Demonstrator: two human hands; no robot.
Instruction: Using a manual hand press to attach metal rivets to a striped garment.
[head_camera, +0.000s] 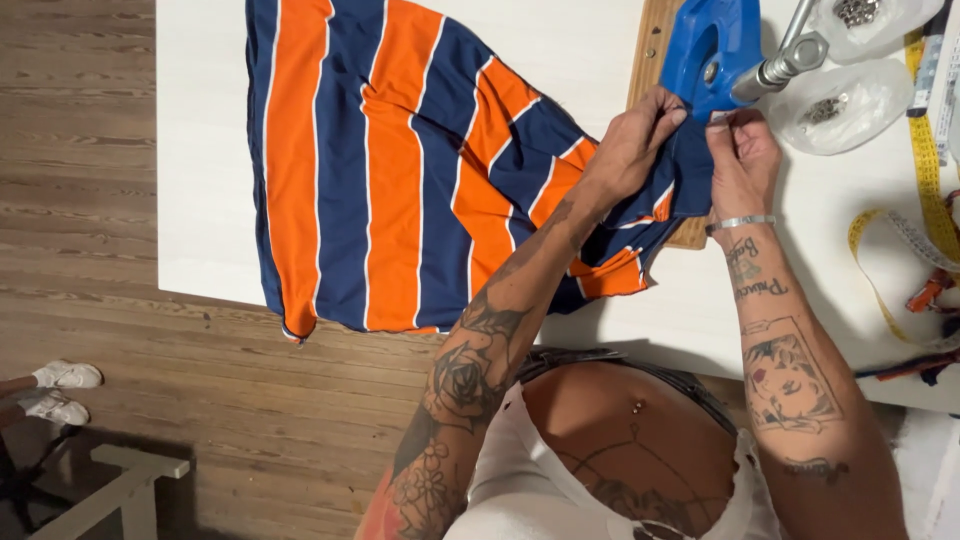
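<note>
- Left hand (632, 140): fingers pinched on the navy edge of the striped garment (400, 170), beneath the blue press tool (712, 45).
- Right hand (742, 150): fingers closed on the same edge.
- Striped garment: spread over the white desk (205, 150), its hem overhanging the near edge.
- Yellow measuring tape (928, 160): lying to the right.

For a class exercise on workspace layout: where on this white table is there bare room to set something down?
Bare table lies left of the striped garment, and above it toward the wooden board. The right side is crowded: blue press, both hands, plastic bags, measuring tape.
</note>
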